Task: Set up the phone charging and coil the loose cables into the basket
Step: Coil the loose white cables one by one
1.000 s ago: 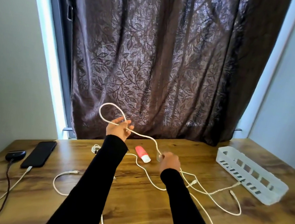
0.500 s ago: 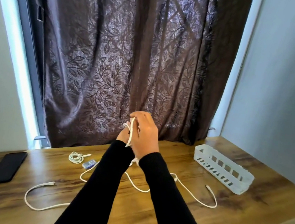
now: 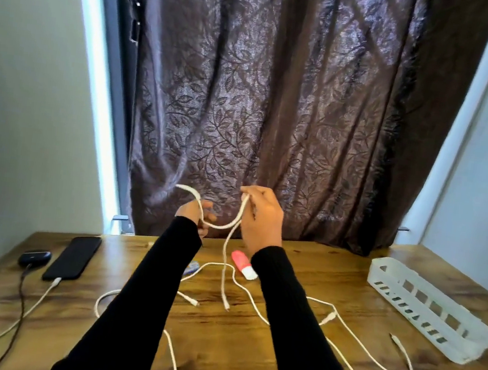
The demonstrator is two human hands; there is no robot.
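Apparently phone (image 3: 72, 257) plugged; both hands pinch one white cable (image 3: 221, 226), left hand (image 3: 194, 212), right hand (image 3: 261, 217); basket (image 3: 427, 312) looks empty, other cables loose on bench (image 3: 246, 354).

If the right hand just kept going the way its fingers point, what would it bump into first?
Probably the dark leaf-patterned curtain: the right hand, pinching the white cable, points up and away, with nothing visibly between, though depth is unclear.

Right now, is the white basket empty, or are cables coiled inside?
Apparently empty: no cable shows through the white basket's slots or above its rim. Loose cables lie on the table.
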